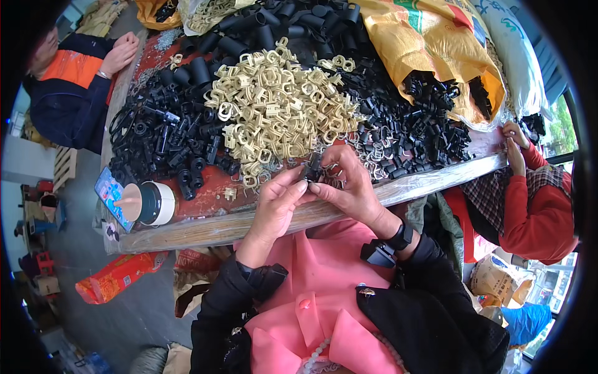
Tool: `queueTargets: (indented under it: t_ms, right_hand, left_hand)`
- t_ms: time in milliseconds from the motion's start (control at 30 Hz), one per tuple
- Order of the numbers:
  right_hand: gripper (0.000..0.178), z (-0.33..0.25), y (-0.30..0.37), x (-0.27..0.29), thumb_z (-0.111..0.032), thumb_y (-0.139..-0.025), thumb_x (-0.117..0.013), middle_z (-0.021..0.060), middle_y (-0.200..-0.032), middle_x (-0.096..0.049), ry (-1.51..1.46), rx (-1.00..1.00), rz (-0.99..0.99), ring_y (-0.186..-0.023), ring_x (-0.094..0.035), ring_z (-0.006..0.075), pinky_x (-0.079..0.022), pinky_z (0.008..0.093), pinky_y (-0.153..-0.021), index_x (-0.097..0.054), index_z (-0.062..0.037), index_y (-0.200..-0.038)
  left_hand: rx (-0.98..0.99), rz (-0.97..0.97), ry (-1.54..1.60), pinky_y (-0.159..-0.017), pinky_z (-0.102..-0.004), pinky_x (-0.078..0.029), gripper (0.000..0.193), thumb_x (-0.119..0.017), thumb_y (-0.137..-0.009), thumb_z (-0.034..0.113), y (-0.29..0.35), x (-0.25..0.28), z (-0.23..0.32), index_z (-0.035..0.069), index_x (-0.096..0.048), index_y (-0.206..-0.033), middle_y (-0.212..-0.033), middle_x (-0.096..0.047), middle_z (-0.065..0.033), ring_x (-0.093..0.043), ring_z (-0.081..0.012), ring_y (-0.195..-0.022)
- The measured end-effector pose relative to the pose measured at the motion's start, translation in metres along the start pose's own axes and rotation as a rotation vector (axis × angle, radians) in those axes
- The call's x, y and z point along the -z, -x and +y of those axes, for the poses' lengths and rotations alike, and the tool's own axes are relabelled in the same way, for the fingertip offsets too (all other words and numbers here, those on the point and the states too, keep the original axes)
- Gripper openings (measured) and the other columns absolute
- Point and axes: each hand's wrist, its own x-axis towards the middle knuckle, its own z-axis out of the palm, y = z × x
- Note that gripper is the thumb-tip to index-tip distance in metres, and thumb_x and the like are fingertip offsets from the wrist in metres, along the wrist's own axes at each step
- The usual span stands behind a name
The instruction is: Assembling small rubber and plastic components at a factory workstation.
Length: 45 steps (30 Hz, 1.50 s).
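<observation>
At the near edge of the table, my left hand [277,201] and my right hand [350,187] meet around a small black plastic part [312,167]. Fingertips of both hands pinch it from either side; its lower end is partly hidden by the thumbs. Just beyond the hands lies a heap of cream plastic ring-shaped pieces [280,103]. Larger black plastic fittings [165,140] are piled to the left. Smaller black pieces [405,124] spread to the right, with curved metal loops [375,156] scattered between them and the cream heap.
Black tubes [268,37] lie at the back. A yellow woven sack [430,47] with black parts and a white sack [514,56] stand at right. A phone [112,196] leans by a round container [163,204] near the wooden table edge [187,237]. Co-workers sit at left [71,93] and right [536,212].
</observation>
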Motion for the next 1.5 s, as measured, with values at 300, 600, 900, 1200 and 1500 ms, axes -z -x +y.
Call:
queueTargets:
  t_ms: [300,600,900,1200,1500]
  right_hand:
    - [0.031,0.012,0.004,-0.006,-0.012,-0.076,-0.066,0.0016,-0.088,-0.052,-0.568,-0.312,-0.156,-0.08,-0.05,0.0073,-0.043,0.0219,-0.072,-0.045,-0.0031,-0.096]
    - [0.024,0.01,0.002,0.002,-0.014,-0.082,-0.06,0.0004,-0.086,-0.053,-0.796,-0.323,-0.152,-0.08,-0.05,0.006,-0.041,0.0208,-0.071,-0.046,-0.0021,-0.098]
    - [0.031,0.015,-0.03,0.035,-0.008,-0.073,-0.063,0.0077,-0.096,-0.052,0.533,0.161,-0.027,-0.08,-0.057,0.023,-0.045,0.0287,-0.071,-0.049,-0.005,-0.1]
    - [0.029,0.03,-0.025,0.033,-0.007,-0.07,-0.061,0.0101,-0.093,-0.051,0.557,0.039,-0.185,-0.077,-0.056,0.03,-0.047,0.0345,-0.062,-0.052,-0.0066,-0.098]
    - [0.021,0.022,-0.019,0.043,-0.009,-0.079,-0.059,0.0045,-0.081,-0.053,0.007,-0.191,-0.072,-0.067,-0.054,0.0129,-0.043,0.0235,-0.057,-0.052,-0.0028,-0.098]
  left_hand:
    - [0.015,0.03,-0.042,-0.078,-0.0272,-0.049,0.037,-0.048,-0.086,0.01,0.001,-0.002,0.001,-0.004,-0.042,-0.119,-0.108,-0.055,-0.0121,-0.057,-0.0148,-0.093]
    - [0.001,0.039,-0.022,-0.077,-0.0262,-0.048,0.039,-0.051,-0.086,0.013,0.0,-0.003,0.002,-0.001,-0.042,-0.121,-0.106,-0.057,-0.0102,-0.058,-0.0153,-0.089]
    - [0.003,0.083,-0.009,-0.072,-0.025,-0.05,0.035,-0.049,-0.087,0.014,-0.001,-0.005,0.005,-0.003,-0.044,-0.117,-0.101,-0.058,-0.0164,-0.061,-0.0202,-0.083]
    - [0.018,0.038,0.063,-0.074,-0.0246,-0.048,0.035,-0.048,-0.089,0.021,-0.002,0.0,0.005,0.0,-0.046,-0.117,-0.101,-0.058,-0.0126,-0.06,-0.0177,-0.084]
    - [0.023,0.05,0.119,-0.074,-0.0266,-0.049,0.033,-0.047,-0.089,0.021,-0.003,0.002,0.005,0.0,-0.047,-0.115,-0.101,-0.058,-0.0134,-0.06,-0.0191,-0.084]
